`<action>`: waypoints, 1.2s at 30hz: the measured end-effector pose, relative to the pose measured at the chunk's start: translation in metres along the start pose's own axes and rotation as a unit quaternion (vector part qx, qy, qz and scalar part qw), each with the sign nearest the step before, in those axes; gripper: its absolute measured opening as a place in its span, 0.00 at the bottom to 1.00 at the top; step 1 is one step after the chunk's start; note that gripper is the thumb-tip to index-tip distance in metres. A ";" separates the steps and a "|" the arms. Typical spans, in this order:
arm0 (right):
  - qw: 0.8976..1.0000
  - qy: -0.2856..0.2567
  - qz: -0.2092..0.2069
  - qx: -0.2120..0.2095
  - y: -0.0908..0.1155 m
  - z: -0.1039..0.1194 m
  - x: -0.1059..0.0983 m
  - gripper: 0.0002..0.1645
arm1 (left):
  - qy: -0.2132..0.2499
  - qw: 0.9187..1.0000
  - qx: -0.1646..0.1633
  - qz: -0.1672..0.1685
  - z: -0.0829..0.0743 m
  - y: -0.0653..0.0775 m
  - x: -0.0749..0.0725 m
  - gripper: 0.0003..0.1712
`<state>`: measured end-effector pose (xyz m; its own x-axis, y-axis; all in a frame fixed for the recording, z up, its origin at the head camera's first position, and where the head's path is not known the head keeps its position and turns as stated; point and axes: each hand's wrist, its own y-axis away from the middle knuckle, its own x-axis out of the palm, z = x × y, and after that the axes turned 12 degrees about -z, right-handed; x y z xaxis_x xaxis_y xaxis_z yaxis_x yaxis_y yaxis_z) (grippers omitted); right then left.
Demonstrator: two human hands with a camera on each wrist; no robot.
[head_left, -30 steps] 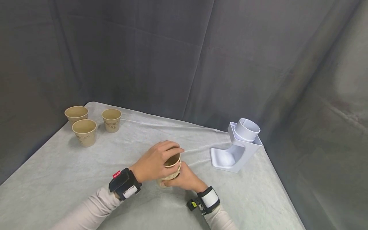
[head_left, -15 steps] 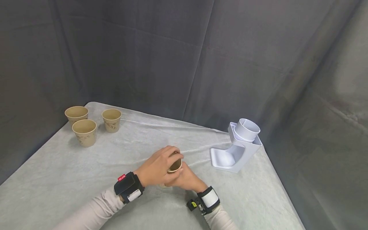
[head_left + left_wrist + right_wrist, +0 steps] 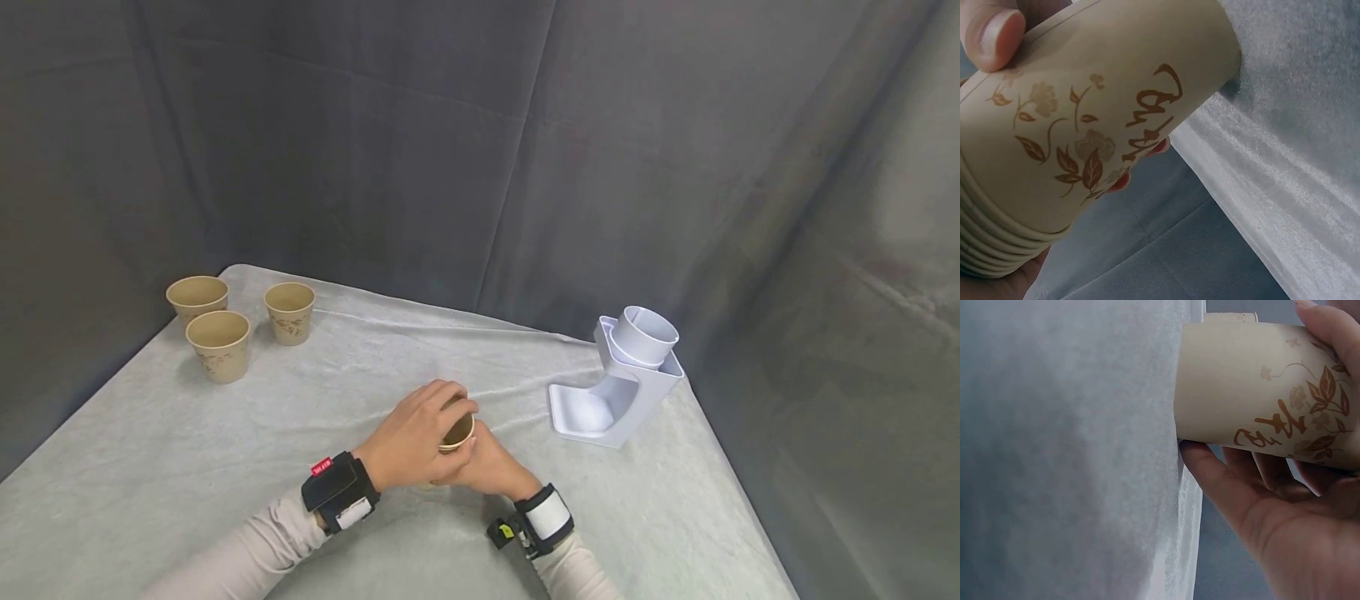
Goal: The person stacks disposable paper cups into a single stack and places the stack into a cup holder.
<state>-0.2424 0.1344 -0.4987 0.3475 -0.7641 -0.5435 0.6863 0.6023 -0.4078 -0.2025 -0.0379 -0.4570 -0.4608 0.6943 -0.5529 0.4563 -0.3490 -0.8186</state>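
Note:
A stack of nested beige paper cups (image 3: 460, 431) stands between both hands at the near middle of the table. Brown flowers and lettering decorate its outermost cup (image 3: 1104, 119) in the left wrist view, with several rims lined up at lower left. My left hand (image 3: 415, 437) holds the top from the left, fingers bent over the far rim and thumb on the near side. My right hand (image 3: 487, 465) grips the stack from the right, lower down. The base of the cup (image 3: 1229, 387) is right at the tabletop in the right wrist view.
Three separate paper cups stand upright at the far left: a rear cup (image 3: 197, 293), a front cup (image 3: 223, 360) and a right-hand cup (image 3: 290, 321). A white stand (image 3: 630, 408) with an upright tube (image 3: 643, 337) is at the right. Grey cloth (image 3: 375, 150) hangs behind the table.
My left hand has moved slightly down and right with the stack's top, and the ribbed rims visible earlier are now hidden behind it. My right hand stays in place. Little differs since half a second ago.

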 end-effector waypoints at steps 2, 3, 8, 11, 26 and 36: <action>1.000 0.004 0.000 0.001 0.000 0.001 0.000 0.40 | -0.001 1.000 -0.001 0.000 0.000 0.000 0.000 0.18; 1.000 0.006 0.000 0.001 0.000 0.001 0.000 0.40 | -0.001 1.000 -0.001 0.001 0.000 0.000 0.000 0.18; 1.000 0.000 0.008 0.006 0.000 0.001 -0.001 0.39 | 0.023 1.000 0.002 0.019 0.003 -0.001 -0.002 0.18; 0.999 -0.020 0.013 0.031 0.001 0.000 -0.001 0.38 | 0.056 0.998 -0.001 0.029 0.008 -0.002 -0.007 0.17; 0.995 -0.064 -0.021 0.079 -0.001 0.035 -0.005 0.45 | 0.001 0.996 -0.063 -0.059 0.064 -0.019 -0.068 0.18; 0.994 -0.077 -0.023 0.080 0.000 0.036 -0.004 0.45 | -0.086 0.970 -0.215 -0.070 0.115 -0.008 -0.135 0.21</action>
<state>-0.2210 0.1294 -0.4698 0.3980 -0.8237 -0.4039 0.7919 0.5307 -0.3020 -0.2315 -0.2017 -0.3938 -0.6441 0.5879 -0.4895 0.6386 0.0610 -0.7671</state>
